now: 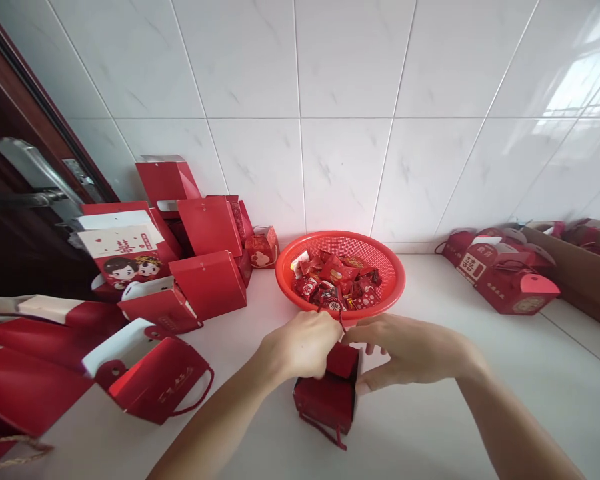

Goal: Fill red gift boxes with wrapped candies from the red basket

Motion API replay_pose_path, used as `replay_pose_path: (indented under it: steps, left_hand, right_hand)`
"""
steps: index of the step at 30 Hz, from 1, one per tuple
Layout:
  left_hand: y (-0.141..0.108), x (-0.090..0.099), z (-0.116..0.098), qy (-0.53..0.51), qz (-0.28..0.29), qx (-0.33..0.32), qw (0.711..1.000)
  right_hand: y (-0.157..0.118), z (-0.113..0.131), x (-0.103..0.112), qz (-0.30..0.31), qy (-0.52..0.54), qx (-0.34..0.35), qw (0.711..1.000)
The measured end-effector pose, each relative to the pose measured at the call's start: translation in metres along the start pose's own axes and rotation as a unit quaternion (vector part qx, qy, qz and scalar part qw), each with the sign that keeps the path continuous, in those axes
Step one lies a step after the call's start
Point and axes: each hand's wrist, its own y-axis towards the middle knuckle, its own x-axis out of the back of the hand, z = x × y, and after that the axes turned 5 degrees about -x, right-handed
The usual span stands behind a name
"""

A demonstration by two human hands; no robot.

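Note:
In front of me on the white counter, a small dark red gift box (325,400) stands with its top open. My left hand (303,343) is closed above the box's left side, and a thin dark red cord (341,321) shows at its fingers. Its fingertips are partly hidden behind the knuckles. My right hand (405,350) is at the box's right side, fingers apart and bent, with the thumb by the box's edge. A second cord (325,430) hangs down the box's front. Just behind both hands sits a red plastic basket (395,283) of red-wrapped sweets (340,273).
Several open red boxes (210,287) crowd the left side, near a dark door with a metal handle (40,173). At right stand closed red boxes (515,287) beside a cardboard carton (575,273). A white tiled wall (350,167) rises behind the counter.

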Motion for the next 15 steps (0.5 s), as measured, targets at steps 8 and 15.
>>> replay_pose_path:
  steps: [8, 15]
  left_hand:
    - [-0.015, -0.009, 0.003, -0.014, -0.041, -0.004, 0.999]
    - [-0.027, -0.017, 0.011, -0.096, -0.091, -0.011, 0.991]
  right_hand:
    - [-0.008, -0.006, -0.040, -0.113, 0.058, -0.026, 0.991]
    - [0.010, -0.013, -0.072, -0.224, 0.129, -0.027, 0.966]
